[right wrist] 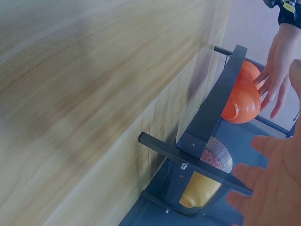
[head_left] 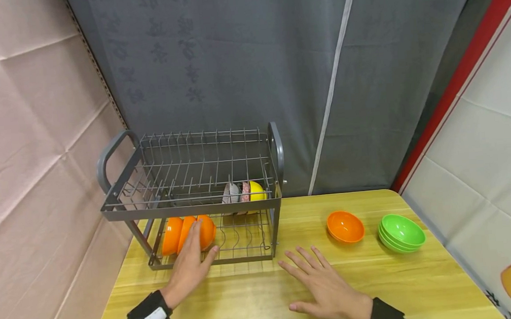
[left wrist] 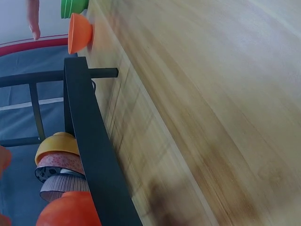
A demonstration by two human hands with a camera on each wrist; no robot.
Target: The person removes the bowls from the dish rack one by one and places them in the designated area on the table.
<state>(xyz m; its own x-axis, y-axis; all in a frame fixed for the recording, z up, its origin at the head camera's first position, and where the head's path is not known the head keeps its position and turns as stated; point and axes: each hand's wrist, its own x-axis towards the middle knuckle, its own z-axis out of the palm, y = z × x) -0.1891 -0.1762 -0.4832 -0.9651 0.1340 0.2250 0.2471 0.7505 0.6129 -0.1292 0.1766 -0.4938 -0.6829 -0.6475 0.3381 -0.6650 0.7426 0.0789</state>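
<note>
My left hand [head_left: 190, 265] is at the front of the lower tier of a grey two-tier dish rack [head_left: 192, 211]. Its fingers are extended and overlap several orange bowls [head_left: 171, 237] standing on edge in a row there. In the right wrist view the left hand [right wrist: 278, 66] has its fingertips right at an orange bowl [right wrist: 242, 101], not curled round it. Over the wooden table [head_left: 247, 298], right of the rack, my right hand [head_left: 324, 288] is spread palm down, holding nothing. Beyond its fingertips sits a loose orange bowl [head_left: 346, 227].
A stack of green bowls [head_left: 403, 232] stands at the table's right side. Patterned bowls [head_left: 231, 193] and a yellow bowl [head_left: 257, 191] show through the rack's right half. A grey curtain [head_left: 230, 57] hangs behind, with a pale cloth wall [head_left: 29, 170] at left.
</note>
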